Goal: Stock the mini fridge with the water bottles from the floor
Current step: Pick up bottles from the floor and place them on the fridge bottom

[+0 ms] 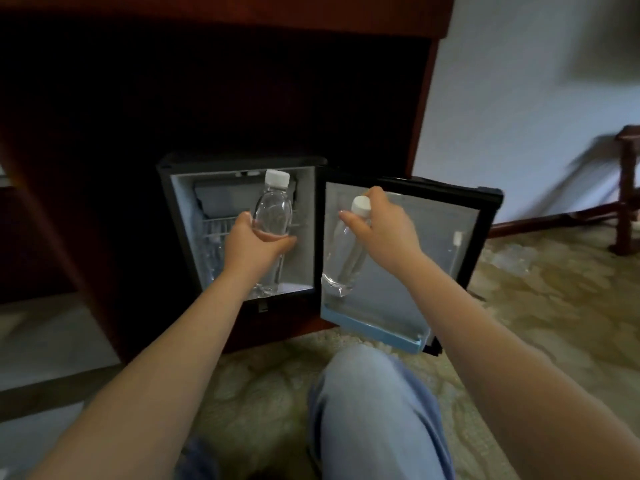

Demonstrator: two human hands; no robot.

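Here the person is kneeling on a patterned beige carpet (554, 306), one knee (374, 410) in pale blue jeans showing at the bottom of the view. The mini fridge (242, 161) is sitting in the recess of a dark wooden unit (104, 168), its door (433, 258) standing wide open to the right.

The left hand (258, 242) is gripping a clear water bottle (272, 209) round its middle, fingers curled about it, holding it upright in front of the fridge cavity beside the wire shelf (214, 225). The right hand (384, 230) is pinching a second bottle (344, 261) at its white cap, letting it hang tilted against the inner door, its base just above the blue door rail (374, 329). A third bottle (456, 244) is standing blurred at the door's far edge.

A pale wall (519, 98) with a dark baseboard (540, 221) is running behind, and a wooden furniture leg (627, 188) is standing at the right.
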